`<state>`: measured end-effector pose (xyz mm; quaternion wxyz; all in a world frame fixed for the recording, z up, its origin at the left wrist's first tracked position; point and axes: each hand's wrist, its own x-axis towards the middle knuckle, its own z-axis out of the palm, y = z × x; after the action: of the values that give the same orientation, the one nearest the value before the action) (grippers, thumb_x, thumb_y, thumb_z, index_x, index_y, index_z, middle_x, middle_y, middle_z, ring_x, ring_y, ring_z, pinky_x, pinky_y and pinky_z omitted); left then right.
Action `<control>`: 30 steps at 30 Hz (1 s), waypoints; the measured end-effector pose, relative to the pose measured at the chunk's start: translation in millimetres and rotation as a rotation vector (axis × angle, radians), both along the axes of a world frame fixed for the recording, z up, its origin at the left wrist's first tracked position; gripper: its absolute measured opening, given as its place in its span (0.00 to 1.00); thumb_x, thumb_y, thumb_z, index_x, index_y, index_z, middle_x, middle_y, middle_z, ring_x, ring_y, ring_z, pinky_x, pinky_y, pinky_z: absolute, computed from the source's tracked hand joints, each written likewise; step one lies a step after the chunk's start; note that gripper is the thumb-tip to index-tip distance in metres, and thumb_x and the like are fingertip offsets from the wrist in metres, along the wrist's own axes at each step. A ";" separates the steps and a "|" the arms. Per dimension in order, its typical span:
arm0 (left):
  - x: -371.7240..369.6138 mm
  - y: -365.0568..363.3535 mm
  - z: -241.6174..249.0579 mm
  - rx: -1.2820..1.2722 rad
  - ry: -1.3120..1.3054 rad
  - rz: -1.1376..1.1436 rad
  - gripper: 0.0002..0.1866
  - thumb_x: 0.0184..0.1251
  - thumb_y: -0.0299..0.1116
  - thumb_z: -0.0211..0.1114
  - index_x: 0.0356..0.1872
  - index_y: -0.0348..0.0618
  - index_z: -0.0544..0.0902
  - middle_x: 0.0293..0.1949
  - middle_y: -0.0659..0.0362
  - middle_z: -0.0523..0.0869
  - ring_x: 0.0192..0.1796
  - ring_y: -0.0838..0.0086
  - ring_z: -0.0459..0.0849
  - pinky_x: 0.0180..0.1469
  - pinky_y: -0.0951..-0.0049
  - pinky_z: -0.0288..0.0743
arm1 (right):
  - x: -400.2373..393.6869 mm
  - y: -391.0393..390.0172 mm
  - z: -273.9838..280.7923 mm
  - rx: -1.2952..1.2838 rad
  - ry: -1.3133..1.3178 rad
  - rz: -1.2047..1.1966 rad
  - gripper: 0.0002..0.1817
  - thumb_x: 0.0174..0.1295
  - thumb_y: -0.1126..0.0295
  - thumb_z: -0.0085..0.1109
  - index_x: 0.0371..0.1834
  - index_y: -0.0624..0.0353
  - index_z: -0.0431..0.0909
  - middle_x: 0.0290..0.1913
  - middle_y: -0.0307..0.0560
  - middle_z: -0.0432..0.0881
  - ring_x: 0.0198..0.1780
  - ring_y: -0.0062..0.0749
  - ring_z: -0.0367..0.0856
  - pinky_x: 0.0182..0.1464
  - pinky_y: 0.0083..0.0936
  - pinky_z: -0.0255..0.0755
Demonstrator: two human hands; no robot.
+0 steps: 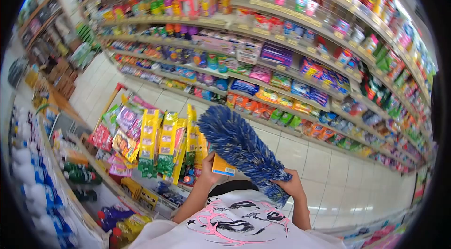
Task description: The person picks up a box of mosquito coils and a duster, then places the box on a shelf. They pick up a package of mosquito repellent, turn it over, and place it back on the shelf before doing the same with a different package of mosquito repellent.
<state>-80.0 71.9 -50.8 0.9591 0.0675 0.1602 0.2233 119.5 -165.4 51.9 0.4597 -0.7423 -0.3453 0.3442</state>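
In front of my body I hold a fluffy blue duster (242, 143), its thick head slanting up and to the left. My right hand (292, 185) is closed around its lower end, beside my shirt. A small orange box with a blue-and-white edge (222, 166) is in my left hand (209, 169), the fingers partly hidden behind it. The duster's head passes over the right side of the box. Just left of that hand hang long yellow strips of sachets (167, 142) above a pile of colourful packets (128, 124).
Long curved shelves (225, 26) full of packaged goods run across the far side of a tiled aisle (324, 160). At the left, white bottles with blue labels (40, 188) line a nearer shelf. Dark green bottles (82, 174) lie beside them. Cardboard boxes (63, 77) stand farther back.
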 end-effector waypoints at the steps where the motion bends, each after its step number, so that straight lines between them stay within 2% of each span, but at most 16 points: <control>1: -1.1 0.7 0.1 -0.005 -0.001 0.046 0.22 0.72 0.42 0.45 0.55 0.38 0.77 0.53 0.53 0.83 0.55 0.59 0.80 0.62 0.55 0.69 | -0.5 0.2 -0.2 -0.005 -0.001 0.046 0.14 0.47 0.76 0.73 0.37 0.69 0.83 0.35 0.43 0.87 0.37 0.19 0.80 0.45 0.21 0.73; 3: -1.9 1.4 5.8 -0.027 -0.066 0.052 0.21 0.73 0.42 0.46 0.56 0.38 0.76 0.54 0.53 0.82 0.55 0.61 0.81 0.64 0.58 0.70 | 0.2 -0.7 5.6 0.019 -0.007 0.046 0.14 0.45 0.75 0.74 0.36 0.69 0.83 0.34 0.44 0.87 0.37 0.19 0.80 0.44 0.21 0.73; 4: -6.4 -4.7 13.6 0.041 -0.243 0.031 0.22 0.73 0.43 0.47 0.58 0.39 0.76 0.55 0.52 0.82 0.56 0.62 0.81 0.66 0.59 0.68 | 2.1 -3.2 2.8 0.015 -0.012 0.091 0.14 0.45 0.75 0.74 0.36 0.69 0.83 0.34 0.44 0.87 0.37 0.19 0.80 0.44 0.21 0.73; 6: -8.6 -7.3 6.4 0.069 -0.283 0.075 0.22 0.74 0.42 0.47 0.59 0.39 0.75 0.56 0.52 0.81 0.56 0.62 0.80 0.66 0.59 0.68 | 5.7 -4.4 1.0 0.022 -0.072 0.142 0.16 0.40 0.71 0.77 0.30 0.68 0.82 0.28 0.48 0.85 0.30 0.24 0.80 0.38 0.24 0.73; 9: -11.7 -6.4 -17.3 0.156 -0.385 0.084 0.22 0.74 0.42 0.48 0.61 0.40 0.73 0.57 0.53 0.81 0.57 0.62 0.80 0.66 0.60 0.68 | -1.1 6.3 36.0 0.053 -0.166 0.252 0.16 0.38 0.73 0.77 0.30 0.67 0.82 0.27 0.48 0.85 0.29 0.24 0.80 0.37 0.24 0.72; 15: 0.7 -10.8 -39.9 0.298 -0.528 0.020 0.22 0.75 0.41 0.49 0.64 0.42 0.71 0.58 0.54 0.79 0.59 0.61 0.78 0.66 0.61 0.69 | 14.7 13.5 33.4 -0.007 -0.194 0.144 0.13 0.39 0.76 0.75 0.30 0.66 0.84 0.27 0.44 0.86 0.30 0.24 0.81 0.38 0.23 0.73; 17: 10.4 -17.6 -27.1 0.118 -0.100 0.026 0.22 0.75 0.40 0.51 0.63 0.41 0.71 0.56 0.55 0.81 0.56 0.68 0.81 0.60 0.66 0.76 | 39.5 8.2 13.3 -0.098 -0.073 0.115 0.13 0.39 0.78 0.74 0.30 0.66 0.83 0.29 0.44 0.86 0.31 0.25 0.82 0.39 0.24 0.73; 18: 9.0 -17.9 1.2 0.146 -0.058 -0.013 0.23 0.74 0.41 0.53 0.66 0.43 0.69 0.57 0.58 0.81 0.57 0.70 0.81 0.60 0.67 0.75 | 42.9 1.3 5.3 -0.077 -0.137 -0.011 0.19 0.39 0.79 0.75 0.38 0.68 0.81 0.34 0.47 0.85 0.36 0.28 0.81 0.42 0.25 0.73; 19: 4.4 -18.9 38.4 0.149 -0.006 -0.058 0.26 0.74 0.43 0.52 0.70 0.47 0.64 0.62 0.59 0.76 0.60 0.71 0.78 0.62 0.69 0.73 | 50.4 -2.1 -4.2 -0.079 -0.139 -0.002 0.19 0.39 0.79 0.75 0.38 0.68 0.81 0.34 0.47 0.85 0.36 0.28 0.81 0.42 0.25 0.73; 21: 8.3 -25.4 48.4 0.253 0.001 0.007 0.29 0.76 0.44 0.50 0.73 0.48 0.58 0.68 0.57 0.68 0.66 0.69 0.72 0.64 0.64 0.70 | 60.5 0.2 -12.5 -0.011 -0.117 -0.197 0.26 0.41 0.79 0.75 0.46 0.71 0.76 0.40 0.50 0.82 0.40 0.31 0.81 0.47 0.27 0.73; 22: 10.0 -25.2 38.9 0.245 -0.040 -0.062 0.31 0.76 0.43 0.50 0.75 0.51 0.52 0.72 0.61 0.62 0.69 0.71 0.67 0.66 0.66 0.67 | 63.9 -1.8 -15.6 -0.011 -0.299 -0.232 0.28 0.44 0.79 0.73 0.50 0.72 0.73 0.42 0.50 0.81 0.40 0.34 0.80 0.49 0.28 0.72; 23: 10.0 -27.3 39.4 0.240 -0.039 -0.053 0.31 0.76 0.43 0.50 0.75 0.51 0.52 0.72 0.61 0.62 0.69 0.71 0.67 0.66 0.66 0.67 | 61.8 0.9 -13.9 -0.014 -0.300 -0.223 0.28 0.44 0.79 0.73 0.50 0.72 0.73 0.42 0.50 0.81 0.40 0.34 0.80 0.49 0.28 0.72; 25: 8.8 -30.7 41.4 0.261 -0.026 -0.031 0.31 0.76 0.43 0.49 0.75 0.50 0.53 0.71 0.61 0.63 0.69 0.74 0.68 0.66 0.71 0.67 | 58.7 6.1 -10.6 0.133 -0.350 -0.419 0.17 0.50 0.74 0.71 0.43 0.68 0.80 0.42 0.47 0.83 0.43 0.31 0.80 0.52 0.25 0.69; 27: 3.6 -30.3 50.9 0.243 -0.056 -0.006 0.30 0.76 0.44 0.49 0.74 0.50 0.54 0.70 0.61 0.65 0.68 0.74 0.69 0.65 0.71 0.68 | 58.7 7.1 9.3 0.095 -0.214 -0.281 0.17 0.52 0.73 0.71 0.44 0.68 0.79 0.44 0.48 0.82 0.43 0.31 0.79 0.53 0.25 0.69; 29: -2.2 -29.9 62.9 0.654 0.141 0.110 0.29 0.77 0.46 0.48 0.74 0.49 0.55 0.69 0.61 0.66 0.67 0.74 0.70 0.65 0.70 0.68 | 54.9 -0.4 9.5 0.094 -0.152 -0.371 0.17 0.52 0.73 0.70 0.44 0.69 0.78 0.44 0.48 0.81 0.43 0.31 0.79 0.52 0.25 0.69; 30: -1.8 -26.9 61.2 0.652 0.142 0.111 0.29 0.77 0.46 0.48 0.74 0.49 0.55 0.69 0.61 0.66 0.67 0.74 0.70 0.65 0.70 0.68 | 44.6 -3.6 6.9 0.139 -0.147 -0.461 0.19 0.49 0.74 0.72 0.44 0.69 0.78 0.43 0.45 0.81 0.41 0.29 0.79 0.50 0.26 0.71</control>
<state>-81.8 45.0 10.4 0.8601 0.3770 0.1501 0.3092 164.1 -169.0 58.9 0.5495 -0.7912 -0.2222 0.1508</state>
